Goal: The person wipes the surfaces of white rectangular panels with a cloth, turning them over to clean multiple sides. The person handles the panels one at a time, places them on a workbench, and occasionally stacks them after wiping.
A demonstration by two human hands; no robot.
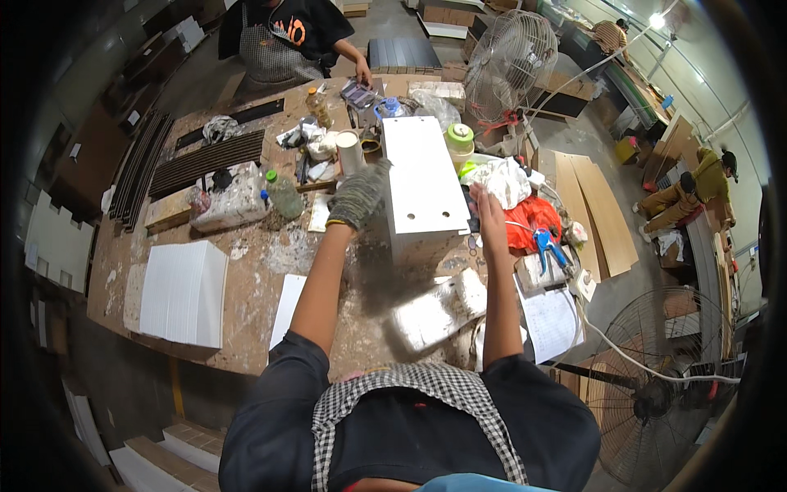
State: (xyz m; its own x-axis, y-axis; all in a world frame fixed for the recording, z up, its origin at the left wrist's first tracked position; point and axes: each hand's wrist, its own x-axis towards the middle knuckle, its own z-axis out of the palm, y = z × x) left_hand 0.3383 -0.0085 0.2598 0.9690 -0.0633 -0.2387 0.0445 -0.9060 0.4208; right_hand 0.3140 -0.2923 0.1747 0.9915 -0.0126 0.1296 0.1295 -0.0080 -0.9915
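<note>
- bench [246, 307] stained, cluttered.
- white panel [426, 176] is set between hands, long axis pointed forward.
- gloved left hand [361, 197] placed nearer, at left edge; grip cannot be told.
- right hand [490, 220] held open just beside right edge.

Panel stack [426, 172]: white top. Glove [359, 199]: mottled grey-green. Apron [418, 375]: black-and-white check. Bottle cap [271, 175]: green. Tool [544, 241]: blue. Bench [115, 279]: brown, white-stained.

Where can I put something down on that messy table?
Try the stained tabletop between the left white stack and paper sheet, or between the left forearm and white block. It's crowded past the right hand, around the red plastic.
</note>
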